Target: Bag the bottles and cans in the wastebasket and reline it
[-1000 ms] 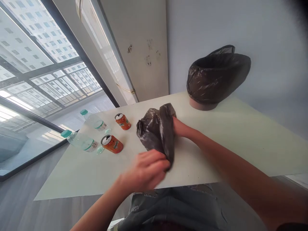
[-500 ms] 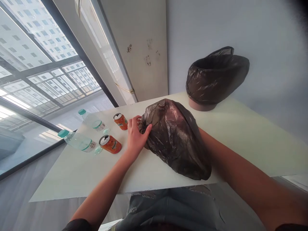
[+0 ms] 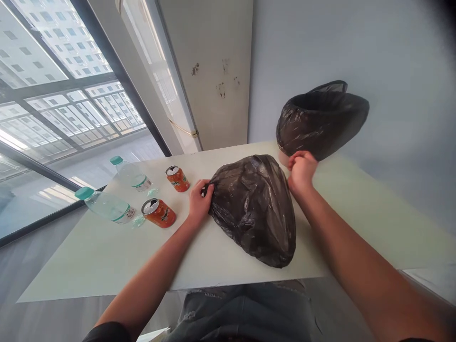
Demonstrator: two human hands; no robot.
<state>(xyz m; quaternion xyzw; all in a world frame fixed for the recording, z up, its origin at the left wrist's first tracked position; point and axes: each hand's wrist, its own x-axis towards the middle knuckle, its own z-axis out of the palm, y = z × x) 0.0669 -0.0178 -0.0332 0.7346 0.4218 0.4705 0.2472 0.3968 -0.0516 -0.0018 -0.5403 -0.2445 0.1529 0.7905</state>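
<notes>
A black plastic bag [image 3: 254, 213] lies puffed out on the pale table, its gathered end toward the left. My left hand [image 3: 200, 199] pinches that gathered end between thumb and fingers. My right hand [image 3: 302, 172] is just beyond the bag's right edge, fingers curled; whether they hold anything is hidden. Behind it stands a pinkish bin [image 3: 284, 158] lined with a second black bag [image 3: 320, 126], whose mouth gapes upward. Left of my left hand are two orange drink cans, a nearer can [image 3: 159, 213] and a farther can [image 3: 177, 179].
Two clear bottles with green caps, a nearer bottle [image 3: 109, 206] and a farther bottle [image 3: 130, 175], lie on the left of the table [image 3: 107, 266]. A tall cream cabinet [image 3: 217, 114] stands behind the table, beside a glass door [image 3: 53, 85].
My right hand, previously hidden by the bag, has come out on its right side near the bin. The bag now sits lower and flatter, still pinched by my left hand.
</notes>
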